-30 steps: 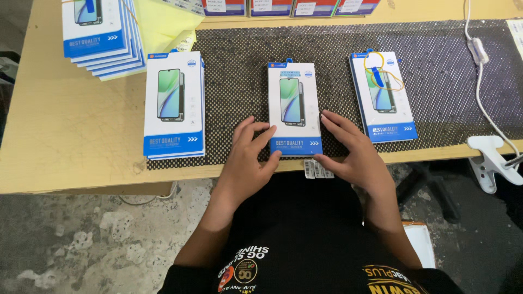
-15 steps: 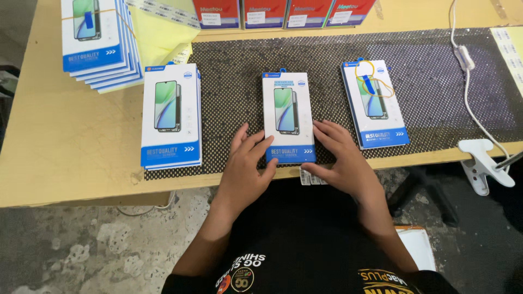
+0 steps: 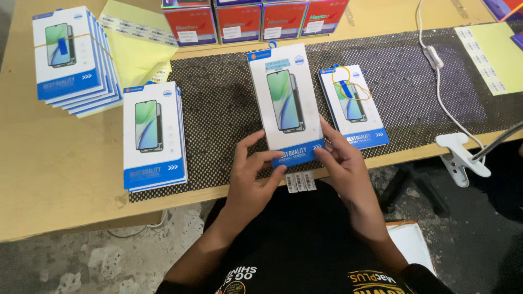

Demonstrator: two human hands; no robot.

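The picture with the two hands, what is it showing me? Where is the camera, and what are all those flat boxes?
The camera sits on a person's head and looks down, so you see their own hands. The left hand and right hand together hold one flat white-and-blue package with a phone picture on it. More such packages lie on the wooden table: one stack at the dark dotted mat, a fanned stack farther left, one with a rubber band. Red boxes stand behind.
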